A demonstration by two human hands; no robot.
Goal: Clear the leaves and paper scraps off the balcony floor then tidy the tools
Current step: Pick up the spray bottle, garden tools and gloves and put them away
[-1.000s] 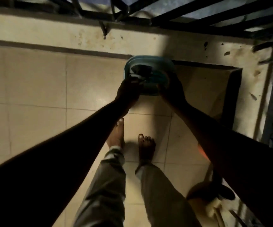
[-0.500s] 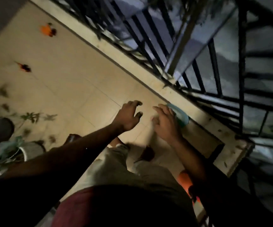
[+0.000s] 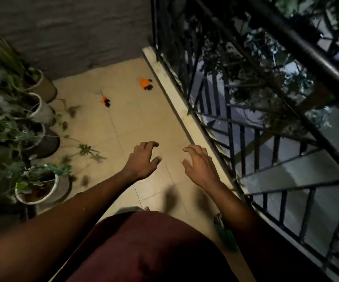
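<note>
Nothing gripped on either side: left hand (image 3: 142,161) hanging with fingers loosely hooked, right hand (image 3: 200,165) with fingers slack and spread, both bare above the floor tiles (image 3: 123,123), the right just beside the kerb (image 3: 170,88) at the foot of the railing (image 3: 227,110), the left a little further in from it. Ahead along the kerb, well beyond both hands: a larger orange scrap (image 3: 145,84) lying near the kerb's inner edge, and a smaller orange scrap (image 3: 105,100) further in from the kerb, apart from the first. Too small and blurred to give either scrap a long axis. Well away from the kerb, toward the plant pots (image 3: 42,110): loose leaves (image 3: 86,149) scattered on the tiles. Judging by the layout, right hand in the same strip along the kerb as the larger scrap, left hand better placed for the smaller scrap and the leaves. Probably no reaching any of them without stepping forward along the kerb and bending down. Low against the kerb, by the right forearm: a green blur (image 3: 227,239), possibly a tool, not identifiable.
</note>
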